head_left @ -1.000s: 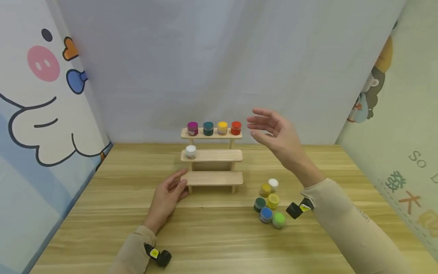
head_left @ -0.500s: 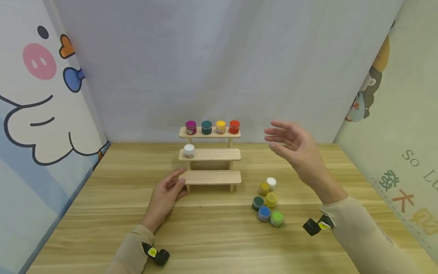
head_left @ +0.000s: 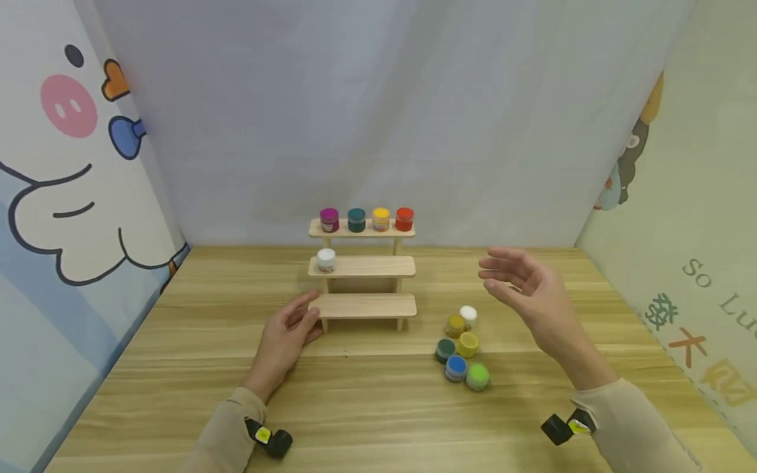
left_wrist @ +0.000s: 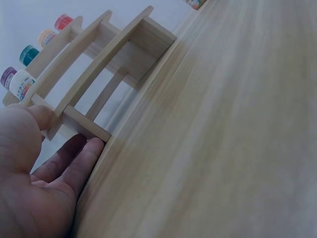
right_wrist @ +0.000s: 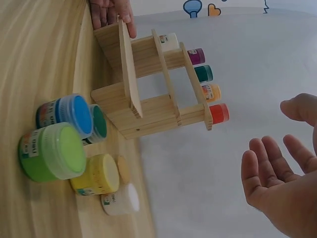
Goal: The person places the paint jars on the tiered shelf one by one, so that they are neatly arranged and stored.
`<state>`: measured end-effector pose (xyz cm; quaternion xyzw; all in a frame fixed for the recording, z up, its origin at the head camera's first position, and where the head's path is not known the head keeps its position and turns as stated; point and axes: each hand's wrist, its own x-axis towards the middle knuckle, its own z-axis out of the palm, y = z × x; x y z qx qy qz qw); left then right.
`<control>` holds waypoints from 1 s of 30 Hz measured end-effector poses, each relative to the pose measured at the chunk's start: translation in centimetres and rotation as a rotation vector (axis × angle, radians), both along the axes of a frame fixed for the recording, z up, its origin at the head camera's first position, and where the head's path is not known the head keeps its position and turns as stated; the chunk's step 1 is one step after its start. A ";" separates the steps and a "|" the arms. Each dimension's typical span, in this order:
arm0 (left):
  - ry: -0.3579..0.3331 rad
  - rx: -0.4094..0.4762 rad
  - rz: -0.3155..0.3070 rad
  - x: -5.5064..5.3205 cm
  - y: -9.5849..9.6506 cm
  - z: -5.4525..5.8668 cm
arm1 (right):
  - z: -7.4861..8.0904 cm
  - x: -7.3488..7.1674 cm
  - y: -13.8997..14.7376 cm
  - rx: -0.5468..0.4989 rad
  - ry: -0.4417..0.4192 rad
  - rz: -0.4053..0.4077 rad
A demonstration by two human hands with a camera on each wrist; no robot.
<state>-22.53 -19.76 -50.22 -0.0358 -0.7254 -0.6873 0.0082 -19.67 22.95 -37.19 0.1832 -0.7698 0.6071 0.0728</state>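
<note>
A three-tier wooden display stand (head_left: 372, 305) stands at the middle of the table. My left hand (head_left: 280, 343) holds the left end of its lowest tier; in the left wrist view the thumb lies at the board and the fingertips (left_wrist: 94, 146) meet the leg below. Purple (head_left: 329, 221), teal (head_left: 357, 221), orange-yellow (head_left: 381, 220) and red (head_left: 405, 219) paint jars line the top tier. One white paint jar (head_left: 326, 261) sits at the left of the middle tier. Off to the right, my right hand (head_left: 535, 295) hovers with relaxed fingers, holding nothing.
Between the stand and my right hand, several paint jars cluster on the table: white (head_left: 468, 316), ochre (head_left: 455, 326), yellow (head_left: 468, 344), dark green (head_left: 445, 351), blue (head_left: 456, 368) and light green (head_left: 477, 376). A pale curtain (head_left: 378, 118) hangs behind the table.
My right hand has moved away from beside the top tier, rightward and down towards me. The left hand keeps its place on the stand, and the jars stay where they were.
</note>
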 end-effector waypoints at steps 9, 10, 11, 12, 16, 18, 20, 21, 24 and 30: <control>-0.002 0.005 0.006 0.0 0.1 0.1 | -3.0 1.5 0.6 0.077 -0.048 -0.051; -0.001 0.004 0.005 0.0 0.1 0.1 | -3.3 1.6 0.7 0.081 -0.052 -0.054; -0.001 0.004 0.005 0.0 0.0 0.1 | -3.5 1.8 0.7 0.085 -0.057 -0.055; -0.002 0.005 0.005 0.1 0.0 0.1 | -3.7 1.9 0.8 0.087 -0.060 -0.057; -0.003 0.008 0.002 0.2 0.0 0.2 | -4.6 2.5 1.0 0.093 -0.080 -0.058; -0.002 0.010 -0.001 0.3 0.0 0.3 | -5.1 2.8 1.1 0.093 -0.098 -0.053; -0.001 0.011 0.000 0.3 0.0 0.4 | -5.6 3.0 1.3 0.097 -0.116 -0.051; -0.001 0.012 0.000 0.3 0.0 0.4 | -5.9 3.1 1.3 0.097 -0.125 -0.051; 0.000 0.010 0.001 0.4 0.0 0.5 | -6.7 3.5 1.5 0.099 -0.154 -0.054; 0.007 0.014 0.003 0.5 0.0 0.6 | -8.0 4.1 1.6 0.105 -0.202 -0.066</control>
